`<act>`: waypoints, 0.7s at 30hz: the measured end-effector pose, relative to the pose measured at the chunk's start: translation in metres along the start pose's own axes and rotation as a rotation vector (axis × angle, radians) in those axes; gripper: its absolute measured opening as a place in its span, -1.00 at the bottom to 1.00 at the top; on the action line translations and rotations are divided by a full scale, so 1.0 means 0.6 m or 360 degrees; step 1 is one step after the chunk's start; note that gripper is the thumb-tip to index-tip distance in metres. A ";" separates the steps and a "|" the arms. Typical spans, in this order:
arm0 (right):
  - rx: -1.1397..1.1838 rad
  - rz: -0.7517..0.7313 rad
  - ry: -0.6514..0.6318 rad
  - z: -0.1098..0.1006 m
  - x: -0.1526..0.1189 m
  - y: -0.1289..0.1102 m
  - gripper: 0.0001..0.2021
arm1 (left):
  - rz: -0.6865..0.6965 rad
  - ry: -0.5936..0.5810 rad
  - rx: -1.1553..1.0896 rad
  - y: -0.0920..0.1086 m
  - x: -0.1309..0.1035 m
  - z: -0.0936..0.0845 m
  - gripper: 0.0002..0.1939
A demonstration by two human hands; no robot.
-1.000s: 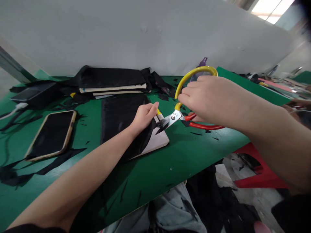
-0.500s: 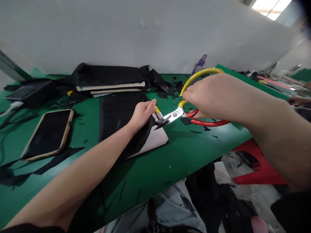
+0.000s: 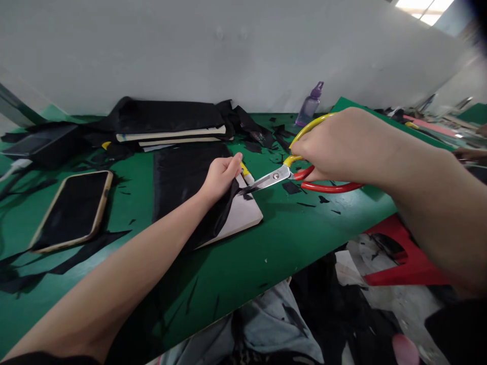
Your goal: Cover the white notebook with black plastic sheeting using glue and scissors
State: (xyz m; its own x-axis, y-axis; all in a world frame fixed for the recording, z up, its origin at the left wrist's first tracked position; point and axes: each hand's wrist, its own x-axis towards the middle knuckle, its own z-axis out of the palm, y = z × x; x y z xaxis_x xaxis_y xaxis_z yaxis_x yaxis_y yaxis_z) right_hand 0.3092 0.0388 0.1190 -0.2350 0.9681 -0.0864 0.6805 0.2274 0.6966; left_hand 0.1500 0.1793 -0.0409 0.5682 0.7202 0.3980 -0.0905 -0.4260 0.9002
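My left hand (image 3: 222, 176) pinches the edge of a black cloth (image 3: 178, 177), which lies partly over a white pad (image 3: 245, 213) on the green table (image 3: 297, 233). Scissors (image 3: 276, 176) with one yellow and one red handle are in my right hand (image 3: 329, 147). Their blades look closed, and the tips touch the cloth's edge just below my left fingers. A small black scrap (image 3: 247, 196) lies on the pad under the blades. Beside my left fingertips is a yellow and white stick-like object (image 3: 247, 173), partly hidden.
A phone (image 3: 74, 210) and black strips (image 3: 83, 253) lie at the left, with a black box (image 3: 45, 144) behind. Folded black cloth (image 3: 167, 116) rests at the back near a purple bottle (image 3: 309, 105). A red stool (image 3: 411, 263) stands below the table's right side.
The scissor blades have gone from open to closed, and a small black scrap now shows on the white pad. My left hand still pinches the cloth. The view has shifted slightly.
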 end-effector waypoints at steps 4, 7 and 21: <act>0.0007 0.0029 -0.0051 0.004 0.001 0.003 -0.88 | -0.0007 -0.0002 -0.0014 0.001 0.000 0.000 -0.45; 0.0015 0.0033 -0.0074 0.010 0.002 0.007 -0.86 | -0.0001 0.0013 -0.0023 0.000 0.001 0.000 -0.45; 0.0470 0.0952 -0.0286 0.103 0.000 -0.007 -0.75 | -0.0094 0.0126 -0.0252 0.007 0.008 -0.007 -0.44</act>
State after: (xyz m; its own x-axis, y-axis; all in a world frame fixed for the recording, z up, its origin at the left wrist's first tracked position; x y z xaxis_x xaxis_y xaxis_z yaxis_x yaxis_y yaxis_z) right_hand 0.3492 0.0446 0.0722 0.3409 0.9327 0.1178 0.8239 -0.3567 0.4403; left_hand 0.1485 0.1832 -0.0343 0.5110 0.7849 0.3505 -0.1901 -0.2945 0.9366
